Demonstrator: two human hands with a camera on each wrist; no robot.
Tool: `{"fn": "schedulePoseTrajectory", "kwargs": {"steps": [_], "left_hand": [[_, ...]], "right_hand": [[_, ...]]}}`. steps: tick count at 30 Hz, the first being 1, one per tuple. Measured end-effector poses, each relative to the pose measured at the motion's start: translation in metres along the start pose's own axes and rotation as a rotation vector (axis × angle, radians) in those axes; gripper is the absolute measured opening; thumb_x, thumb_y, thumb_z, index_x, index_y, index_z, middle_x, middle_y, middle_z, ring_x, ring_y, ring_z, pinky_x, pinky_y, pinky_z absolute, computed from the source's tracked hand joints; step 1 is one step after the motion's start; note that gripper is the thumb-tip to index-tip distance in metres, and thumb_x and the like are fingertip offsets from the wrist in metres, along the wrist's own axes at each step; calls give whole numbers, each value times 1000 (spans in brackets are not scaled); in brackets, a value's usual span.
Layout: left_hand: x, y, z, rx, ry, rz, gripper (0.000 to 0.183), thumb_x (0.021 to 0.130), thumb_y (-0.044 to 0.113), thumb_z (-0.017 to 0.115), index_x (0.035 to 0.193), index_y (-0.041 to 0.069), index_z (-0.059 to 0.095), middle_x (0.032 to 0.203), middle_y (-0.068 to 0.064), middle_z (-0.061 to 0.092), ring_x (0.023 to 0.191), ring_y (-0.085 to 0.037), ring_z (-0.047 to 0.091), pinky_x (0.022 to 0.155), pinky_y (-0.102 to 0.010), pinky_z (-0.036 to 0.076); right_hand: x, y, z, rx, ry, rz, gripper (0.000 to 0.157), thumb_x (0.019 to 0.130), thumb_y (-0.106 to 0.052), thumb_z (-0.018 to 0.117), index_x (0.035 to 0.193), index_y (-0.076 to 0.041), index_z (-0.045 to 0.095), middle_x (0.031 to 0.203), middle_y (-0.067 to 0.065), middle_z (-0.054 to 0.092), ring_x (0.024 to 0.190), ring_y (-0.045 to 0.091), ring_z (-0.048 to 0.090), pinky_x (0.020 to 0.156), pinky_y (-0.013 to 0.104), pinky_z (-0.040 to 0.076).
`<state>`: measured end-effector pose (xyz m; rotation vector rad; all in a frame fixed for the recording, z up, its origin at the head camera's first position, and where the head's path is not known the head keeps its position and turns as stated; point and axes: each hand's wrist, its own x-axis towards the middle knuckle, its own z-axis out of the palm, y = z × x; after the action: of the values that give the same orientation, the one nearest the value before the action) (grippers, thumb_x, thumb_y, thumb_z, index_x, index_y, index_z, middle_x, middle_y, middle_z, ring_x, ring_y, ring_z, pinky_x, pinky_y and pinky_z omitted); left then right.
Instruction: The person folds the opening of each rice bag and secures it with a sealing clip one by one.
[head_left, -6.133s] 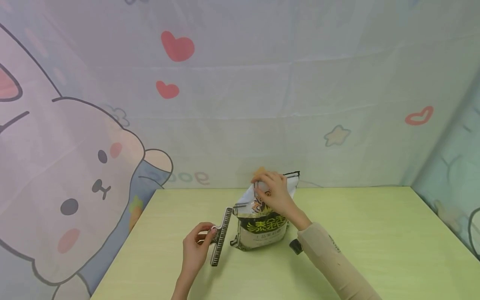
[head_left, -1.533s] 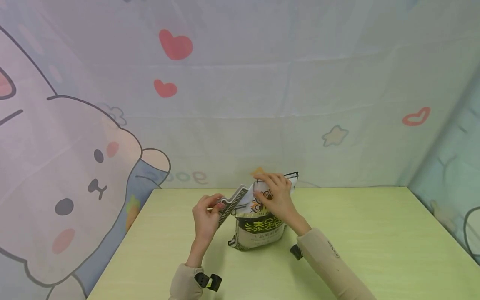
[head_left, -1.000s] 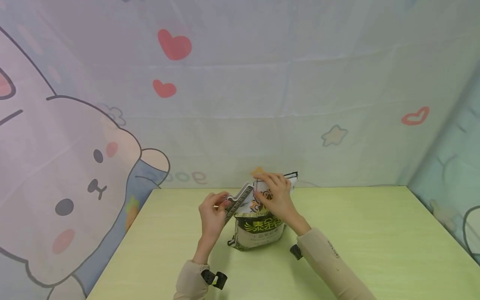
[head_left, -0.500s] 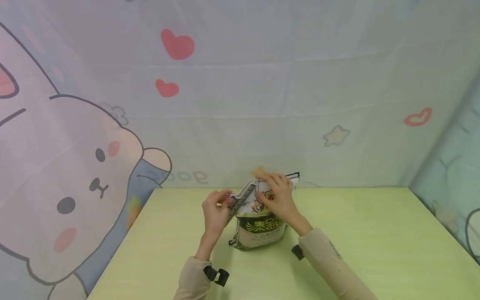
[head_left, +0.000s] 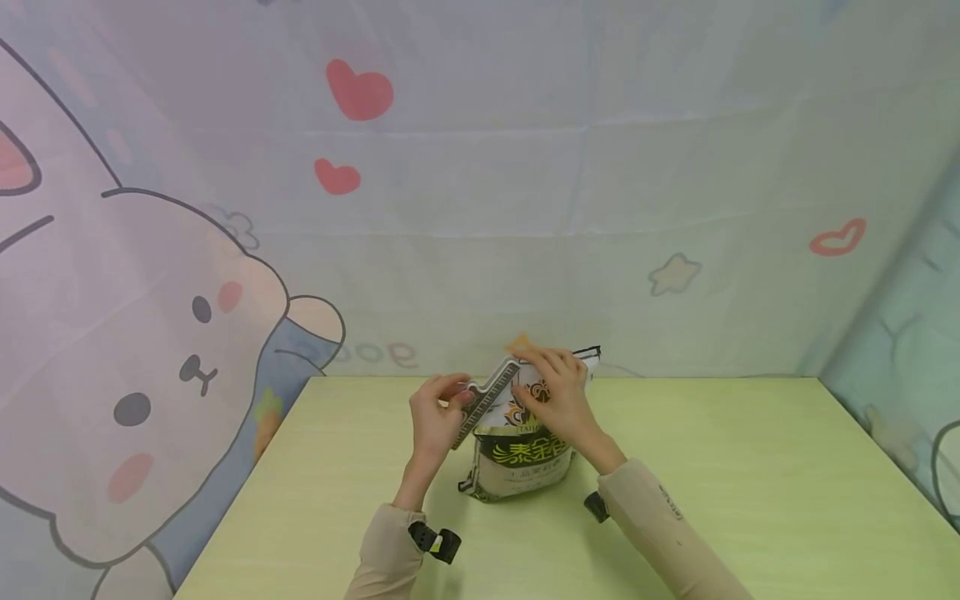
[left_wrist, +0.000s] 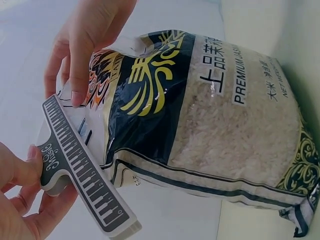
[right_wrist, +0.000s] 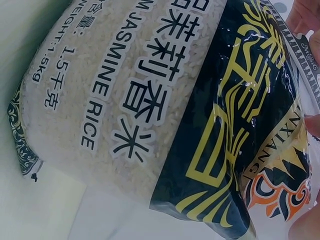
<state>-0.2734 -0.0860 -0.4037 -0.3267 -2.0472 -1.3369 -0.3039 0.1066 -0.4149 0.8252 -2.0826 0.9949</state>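
1. Surface: table (head_left: 735, 467), pale yellow-green, smooth-topped; reaches back to a cloth backdrop (head_left: 495, 192);
2. Room: backdrop hung behind, faintly creased; printed with a big white cartoon animal (head_left: 157, 333) at left, red hearts (head_left: 360, 90) higher up, a pale star (head_left: 674, 274) toward the right; meets a second printed panel (head_left: 918, 350) at far right;
3. Rice bag (head_left: 521, 475): stands on the table, near the middle, toward the rear edge; clear lower part full of white grains, then dark band with yellow characters, then white film on top; printed front turned to the head camera;
4. Long axis of bag: near upright, slightly tilted; top end uppermost, one top corner pointing up and right in the head view;
5. Keyboard-patterned clip (left_wrist: 85, 165): held at the upper left of the bag in the head view, against or just before the white film; long axis slanted there, low left to high right; upper end close by the right fingertips; key side outward; whether clamped on film, cannot tell;
6. Left hand (head_left: 435, 423): pinching the clip by its lettered handle, between thumb and fingers;
7. Right hand (head_left: 561, 400): grasping the film at the bag's top, thumb in front, fingers over the upper edge;
8. Arms: in beige sleeves (head_left: 667, 525), with black devices (head_left: 435, 542) at the wrists.
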Motion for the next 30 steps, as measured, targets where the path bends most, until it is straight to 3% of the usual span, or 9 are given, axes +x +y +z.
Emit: {"fn": "schedulePoseTrajectory", "kwargs": {"steps": [19,30], "left_hand": [[7,8,7,-8,-12,-19,14,79,-13,74,93,-9,75,79,-21,70,65,-34,65,60,-23,44],[10,8,10,-4,-22,-12,13,81,-12,74,93,-8,75,81,-20,70,69,-38,68,62,-31,53]], "right_hand": [[-1,-1,0,7,12,27,54,84,-4,79,133,-2,58,125,22,64,113,39,46,95,61,24],[-2,-1,-1,-7,-20,84,57,87,-4,77,138,0,53,121,23,65,113,39,46,96,61,25]]}}
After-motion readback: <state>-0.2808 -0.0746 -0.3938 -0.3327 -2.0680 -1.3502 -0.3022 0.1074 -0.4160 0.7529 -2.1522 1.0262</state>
